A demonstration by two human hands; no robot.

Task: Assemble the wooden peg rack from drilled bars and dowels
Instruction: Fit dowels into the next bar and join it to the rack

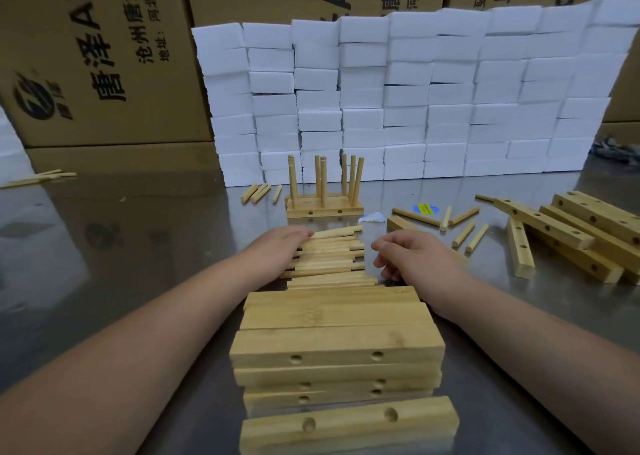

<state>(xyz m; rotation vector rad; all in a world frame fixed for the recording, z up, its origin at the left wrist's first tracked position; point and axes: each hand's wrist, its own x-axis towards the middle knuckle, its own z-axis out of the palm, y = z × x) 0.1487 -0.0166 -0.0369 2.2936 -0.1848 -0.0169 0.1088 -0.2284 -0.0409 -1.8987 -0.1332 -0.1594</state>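
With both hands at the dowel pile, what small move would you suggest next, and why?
Probably pinch one off the dowel pile with the right hand: the left hand only rests on its end, neither visibly holds anything, and the drilled bars nearby have empty holes.

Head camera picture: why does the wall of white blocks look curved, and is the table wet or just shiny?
Head view: the wide-angle lens bows the white block wall and tilts the cardboard boxes near the edges; head view again: the metal table looks glossy rather than wet, dimly mirroring the boxes.
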